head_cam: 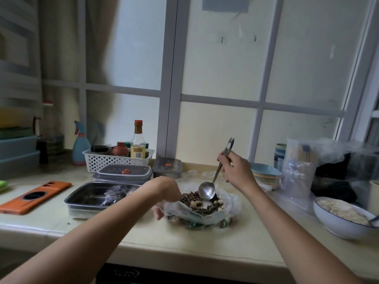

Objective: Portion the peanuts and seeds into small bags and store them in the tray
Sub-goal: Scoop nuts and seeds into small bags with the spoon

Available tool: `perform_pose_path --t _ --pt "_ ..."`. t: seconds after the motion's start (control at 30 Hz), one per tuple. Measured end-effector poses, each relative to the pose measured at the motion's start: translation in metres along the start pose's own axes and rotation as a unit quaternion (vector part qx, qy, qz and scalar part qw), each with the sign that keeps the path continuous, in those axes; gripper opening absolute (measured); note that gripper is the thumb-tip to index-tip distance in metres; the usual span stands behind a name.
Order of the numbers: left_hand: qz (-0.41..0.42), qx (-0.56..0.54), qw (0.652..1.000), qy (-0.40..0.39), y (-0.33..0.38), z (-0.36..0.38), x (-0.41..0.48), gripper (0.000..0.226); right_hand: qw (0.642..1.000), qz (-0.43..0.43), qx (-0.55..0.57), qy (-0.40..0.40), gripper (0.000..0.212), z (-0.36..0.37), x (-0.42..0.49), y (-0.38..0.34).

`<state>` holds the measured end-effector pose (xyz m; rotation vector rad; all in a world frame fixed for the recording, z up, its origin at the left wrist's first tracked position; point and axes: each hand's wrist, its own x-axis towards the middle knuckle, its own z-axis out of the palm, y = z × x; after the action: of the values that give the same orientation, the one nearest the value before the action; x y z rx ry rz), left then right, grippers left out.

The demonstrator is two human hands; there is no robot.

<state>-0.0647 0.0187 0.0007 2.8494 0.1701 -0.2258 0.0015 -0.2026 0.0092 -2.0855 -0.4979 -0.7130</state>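
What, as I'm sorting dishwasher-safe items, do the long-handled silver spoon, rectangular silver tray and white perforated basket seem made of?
Long-handled silver spoon: likely stainless steel, polished; its bowl mirrors light. Rectangular silver tray: probably steel too, glossy reflective walls. White perforated basket: looks like moulded plastic, matt, regular round holes.

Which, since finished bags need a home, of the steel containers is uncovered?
The steel tray nearest the left hand: lidless, with a filled bag inside. The flat container and small box behind it wear grey lids with orange valves.
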Motion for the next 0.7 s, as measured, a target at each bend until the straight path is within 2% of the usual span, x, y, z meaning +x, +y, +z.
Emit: perform_pose_path --t 0.1,0.2,0.27,0.33,0.37,0.43,0.57,0.63,0.7 --pt "-0.043 -0.109 0.981 -0.157 0.008 -0.005 -0.004 0.046 1.0 -0.01 0.009 -0.019 0.021 0.0 -0.004 -0.001" --pt "-0.044 -0.17 0.971 -0.162 0.013 -0.004 -0.002 0.043 0.999 -0.018 0.014 -0.033 0.022 0.0 -0.006 -0.004" --pt "-0.007 -0.154 0.983 -0.097 0.011 -0.001 0.006 0.023 0.999 -0.012 0.016 -0.036 0.023 0.0 -0.006 -0.004" --pt "0.008 -0.153 0.988 0.009 0.009 0.0 0.012 0.018 0.999 0.004 0.029 -0.034 0.023 0.001 -0.006 -0.004" --pt "0.014 -0.181 0.981 0.061 0.008 0.0 0.019 0.019 0.999 0.013 0.035 -0.032 0.024 0.001 -0.006 -0.003" --pt "0.034 -0.292 0.947 0.129 0.009 0.0 0.026 0.02 0.998 0.034 0.038 -0.027 0.024 0.0 -0.006 -0.001" --pt "0.095 -0.418 0.886 0.177 0.015 -0.001 0.029 0.019 0.993 0.094 0.065 -0.031 0.027 -0.001 -0.005 0.006" --pt "0.112 -0.456 0.864 0.181 0.018 -0.003 0.028 0.029 0.988 0.122 0.09 -0.037 0.028 -0.001 -0.004 0.011" --pt "0.116 -0.436 0.872 0.19 0.02 -0.004 0.028 0.035 0.981 0.15 0.115 -0.037 0.027 -0.002 -0.004 0.015"
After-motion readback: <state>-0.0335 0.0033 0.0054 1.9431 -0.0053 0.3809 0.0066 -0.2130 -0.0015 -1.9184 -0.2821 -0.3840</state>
